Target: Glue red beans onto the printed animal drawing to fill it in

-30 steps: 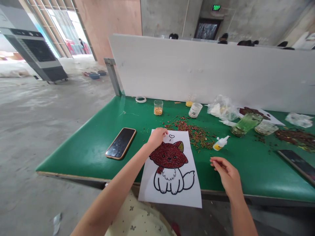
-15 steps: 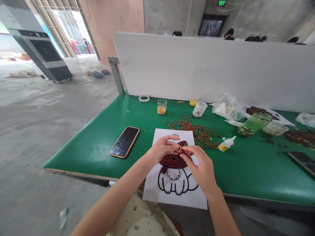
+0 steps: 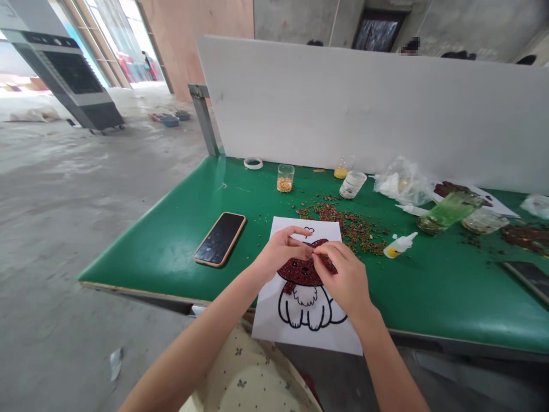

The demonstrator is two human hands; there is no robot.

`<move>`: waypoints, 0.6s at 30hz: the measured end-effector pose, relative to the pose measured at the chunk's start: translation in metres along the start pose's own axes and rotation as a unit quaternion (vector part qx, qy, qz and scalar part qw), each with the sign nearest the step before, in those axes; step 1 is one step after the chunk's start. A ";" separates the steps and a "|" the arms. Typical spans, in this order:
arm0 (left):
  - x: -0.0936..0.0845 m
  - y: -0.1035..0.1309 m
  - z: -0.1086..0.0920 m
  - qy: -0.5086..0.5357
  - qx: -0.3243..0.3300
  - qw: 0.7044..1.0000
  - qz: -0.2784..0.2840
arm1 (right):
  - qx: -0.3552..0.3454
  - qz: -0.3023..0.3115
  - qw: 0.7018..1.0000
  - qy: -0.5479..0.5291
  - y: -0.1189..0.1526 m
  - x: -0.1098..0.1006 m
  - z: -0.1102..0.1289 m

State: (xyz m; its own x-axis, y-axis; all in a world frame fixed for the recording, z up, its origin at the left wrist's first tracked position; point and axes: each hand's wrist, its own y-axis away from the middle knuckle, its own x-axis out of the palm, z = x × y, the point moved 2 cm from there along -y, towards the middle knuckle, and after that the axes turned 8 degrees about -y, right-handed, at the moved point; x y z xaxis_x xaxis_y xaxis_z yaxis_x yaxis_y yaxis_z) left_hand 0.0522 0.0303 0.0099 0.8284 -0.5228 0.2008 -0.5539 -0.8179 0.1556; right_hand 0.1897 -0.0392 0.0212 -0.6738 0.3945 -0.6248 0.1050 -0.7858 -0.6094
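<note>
A white sheet with a black outline drawing of an animal lies at the table's near edge, partly overhanging it. The animal's head is covered with dark red pieces; its body is mostly white. Over the head, my left hand has thumb and fingertips pinched together, whatever is between them too small to make out. My right hand meets it there, its thumb and index finger also pinched on something hidden. Behind the sheet, red and green beans are scattered.
On the green table lie a phone at left, a glue bottle at right and a second phone. Farther back stand a cup of yellow grains, a tilted clear cup and a green jar. A white board rises behind.
The view has shifted slightly, so the table sits a little higher. My right hand's fingers have closed in more tightly beside my left fingertips above the animal's head.
</note>
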 end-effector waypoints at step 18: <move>-0.032 0.121 0.042 -0.424 0.053 0.852 -0.303 | 0.062 0.194 0.979 -0.009 0.050 0.031 0.020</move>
State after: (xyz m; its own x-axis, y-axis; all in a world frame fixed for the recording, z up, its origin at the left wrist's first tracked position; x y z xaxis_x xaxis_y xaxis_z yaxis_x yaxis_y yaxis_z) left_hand -0.0381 -0.0617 -0.0180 0.7461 0.0533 -0.6637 -0.0307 -0.9930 -0.1142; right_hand 0.1594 -0.0758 -0.0196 -0.6147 0.0475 -0.7873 0.2659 -0.9273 -0.2635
